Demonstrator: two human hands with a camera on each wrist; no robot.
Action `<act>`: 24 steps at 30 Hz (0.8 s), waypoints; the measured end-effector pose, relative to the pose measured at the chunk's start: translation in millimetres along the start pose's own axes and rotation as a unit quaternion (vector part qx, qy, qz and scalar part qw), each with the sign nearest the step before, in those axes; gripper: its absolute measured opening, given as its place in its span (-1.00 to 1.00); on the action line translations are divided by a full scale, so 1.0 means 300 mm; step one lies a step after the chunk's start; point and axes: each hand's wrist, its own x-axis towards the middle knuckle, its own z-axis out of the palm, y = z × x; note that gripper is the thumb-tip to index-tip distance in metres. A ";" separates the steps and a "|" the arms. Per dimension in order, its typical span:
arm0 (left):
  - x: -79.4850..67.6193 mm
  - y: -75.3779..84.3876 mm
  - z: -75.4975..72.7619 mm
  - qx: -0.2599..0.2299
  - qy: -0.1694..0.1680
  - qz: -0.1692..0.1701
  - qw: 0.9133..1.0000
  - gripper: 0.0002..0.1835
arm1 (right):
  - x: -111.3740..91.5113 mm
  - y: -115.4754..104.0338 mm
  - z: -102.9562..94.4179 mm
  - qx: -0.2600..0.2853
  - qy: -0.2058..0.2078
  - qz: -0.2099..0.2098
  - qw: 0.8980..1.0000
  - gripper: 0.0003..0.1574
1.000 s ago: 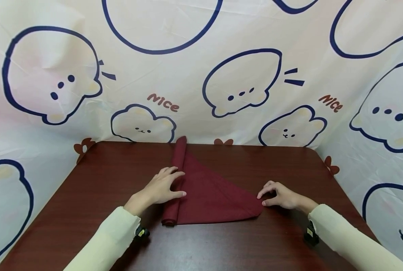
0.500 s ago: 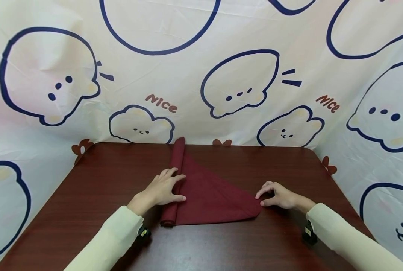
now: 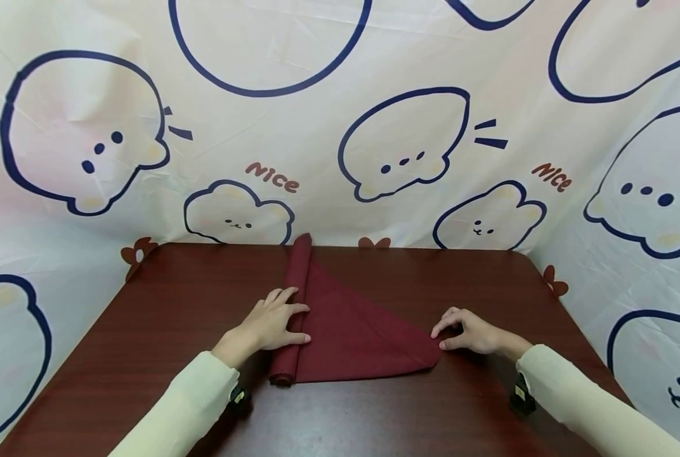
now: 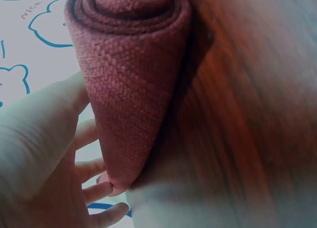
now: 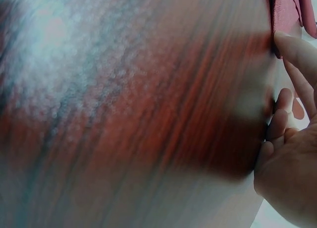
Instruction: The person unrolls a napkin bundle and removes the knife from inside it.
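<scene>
A dark red woven cloth (image 3: 363, 324) lies on the brown table, its left part wound into a long roll (image 3: 300, 266) and its right part flat, narrowing to a corner. My left hand (image 3: 271, 320) rests on the roll, fingers spread and reaching across it. In the left wrist view, the spiral end of the roll (image 4: 129, 74) shows large, with the left fingers along its side. At the flat right corner, the thumb and forefinger of my right hand (image 3: 474, 330) pinch the cloth, the other fingers curled. The right wrist view shows the thumb at the cloth's edge (image 5: 285, 15).
A dark wood table (image 3: 340, 422) spans the view below the cloth. Behind it and at both sides hangs a pale sheet (image 3: 317, 127) with blue cartoon outlines. The far end of the roll reaches the table's back edge.
My left hand shifts very slightly toward the left on the roll. The right hand and the cloth stay nearly as they were; the whole view drifts a little.
</scene>
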 end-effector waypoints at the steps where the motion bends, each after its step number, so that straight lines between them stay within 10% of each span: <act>1: -0.001 -0.002 0.001 -0.001 0.001 0.000 1.000 -0.35 | -0.001 -0.001 0.000 0.001 -0.001 0.001 1.000 -0.79; 24: -0.032 -0.055 0.000 -0.028 0.022 -0.021 0.999 -0.36 | -0.005 -0.011 0.003 0.009 -0.001 0.006 1.000 -0.78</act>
